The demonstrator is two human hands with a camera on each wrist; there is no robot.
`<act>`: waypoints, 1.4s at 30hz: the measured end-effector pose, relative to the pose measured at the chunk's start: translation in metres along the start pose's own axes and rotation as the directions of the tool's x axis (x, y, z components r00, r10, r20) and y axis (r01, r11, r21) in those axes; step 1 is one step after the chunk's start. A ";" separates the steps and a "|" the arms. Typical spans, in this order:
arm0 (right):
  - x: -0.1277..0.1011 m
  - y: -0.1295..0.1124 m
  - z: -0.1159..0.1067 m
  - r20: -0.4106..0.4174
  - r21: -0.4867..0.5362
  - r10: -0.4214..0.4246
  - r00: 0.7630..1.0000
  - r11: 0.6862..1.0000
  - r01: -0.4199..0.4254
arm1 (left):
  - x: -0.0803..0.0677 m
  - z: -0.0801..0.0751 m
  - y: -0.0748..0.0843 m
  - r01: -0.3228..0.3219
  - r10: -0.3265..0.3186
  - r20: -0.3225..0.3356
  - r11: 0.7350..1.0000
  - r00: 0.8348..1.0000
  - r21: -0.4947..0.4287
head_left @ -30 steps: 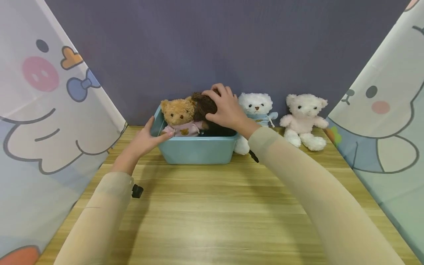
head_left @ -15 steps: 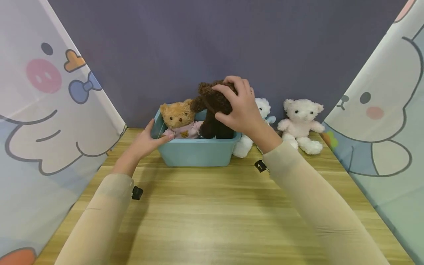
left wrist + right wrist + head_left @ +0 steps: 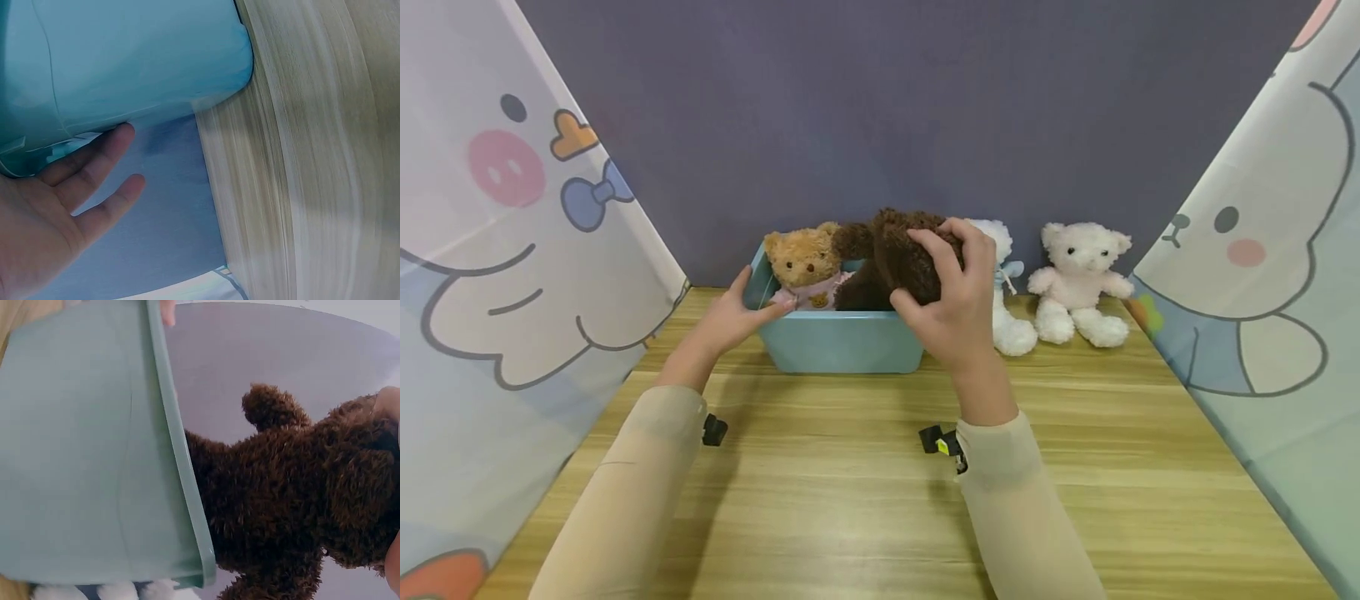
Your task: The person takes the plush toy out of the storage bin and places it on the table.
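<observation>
A light blue plastic bin (image 3: 842, 342) stands on the wooden table, with two teddy bears in it. My right hand (image 3: 955, 308) grips the head of the dark brown teddy bear (image 3: 887, 258) at the bin's right end, thumb on the near side. In the right wrist view the brown bear's body (image 3: 269, 487) sticks out past the bin's rim, its lower part hidden inside. At the left corner my left hand (image 3: 726, 321) holds the bin, thumb over the front rim and fingers along the outer side. A golden teddy bear (image 3: 801, 258) in a pink top sits in the bin's left half.
Right of the bin, a white bear (image 3: 1011, 333) with a blue top sits partly behind my right hand. Farther right is another white bear (image 3: 1086, 267) in pale pink. A dark grey backdrop (image 3: 880, 108) rises behind them, with printed cartoon panels at both sides.
The brown bear rose, then came down somewhat, shifting right and turning upright in the bin. My right hand moved right and its forearm swung inward. My left hand stayed at the bin's corner.
</observation>
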State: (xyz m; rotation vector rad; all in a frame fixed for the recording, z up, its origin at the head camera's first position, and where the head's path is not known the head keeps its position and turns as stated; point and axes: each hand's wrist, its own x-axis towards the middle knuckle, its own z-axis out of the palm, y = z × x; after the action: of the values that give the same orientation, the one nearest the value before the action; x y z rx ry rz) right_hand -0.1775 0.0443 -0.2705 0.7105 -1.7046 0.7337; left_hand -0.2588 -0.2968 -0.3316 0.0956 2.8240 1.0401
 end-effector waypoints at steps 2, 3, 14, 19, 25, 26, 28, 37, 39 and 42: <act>-0.005 -0.006 -0.001 -0.036 -0.002 0.016 0.999 1.000 -0.016 | 0.000 0.001 0.001 0.001 -0.001 0.003 1.000 1.000 -0.005; -0.008 -0.010 -0.001 -0.051 -0.001 0.021 0.998 1.000 -0.021 | 0.000 0.001 0.001 0.000 0.000 0.006 1.000 1.000 -0.008; -0.022 -0.027 0.001 -0.124 0.010 0.040 0.991 0.999 -0.039 | -0.001 0.002 0.003 -0.011 0.011 0.013 0.999 1.000 -0.040; -0.024 -0.026 0.004 -0.167 0.026 0.028 0.985 0.999 -0.024 | 0.000 0.001 0.003 -0.025 0.025 0.007 0.999 1.000 -0.036; -0.025 -0.029 0.004 -0.219 0.079 0.047 0.975 0.996 -0.031 | 0.001 -0.001 0.003 -0.020 0.021 0.014 0.999 1.000 -0.031; -0.024 -0.030 0.004 -0.228 0.086 0.050 0.972 0.996 -0.031 | 0.001 -0.001 0.003 -0.019 0.019 0.015 0.999 1.000 -0.029; -0.024 -0.031 0.004 -0.251 0.096 0.055 0.967 0.995 -0.031 | 0.002 -0.002 0.003 -0.018 0.018 0.017 0.999 1.000 -0.027; -0.017 -0.038 0.003 -0.418 0.152 0.062 0.906 0.988 0.003 | 0.003 -0.002 0.002 -0.011 0.012 0.026 1.000 1.000 -0.025; -0.013 -0.040 0.001 -0.467 0.158 0.061 0.882 0.987 0.015 | 0.003 -0.002 0.001 -0.011 0.011 0.024 1.000 1.000 -0.026; -0.007 -0.043 -0.005 -0.528 0.148 0.064 0.847 0.989 0.018 | 0.003 -0.003 0.000 -0.008 0.009 0.024 1.000 1.000 -0.029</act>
State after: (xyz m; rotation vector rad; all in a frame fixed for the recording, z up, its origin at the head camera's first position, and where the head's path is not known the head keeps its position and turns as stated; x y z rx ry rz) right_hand -0.1402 0.0217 -0.2709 0.5203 -1.1576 0.9789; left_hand -0.2622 -0.2979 -0.3298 0.1166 2.7880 1.0742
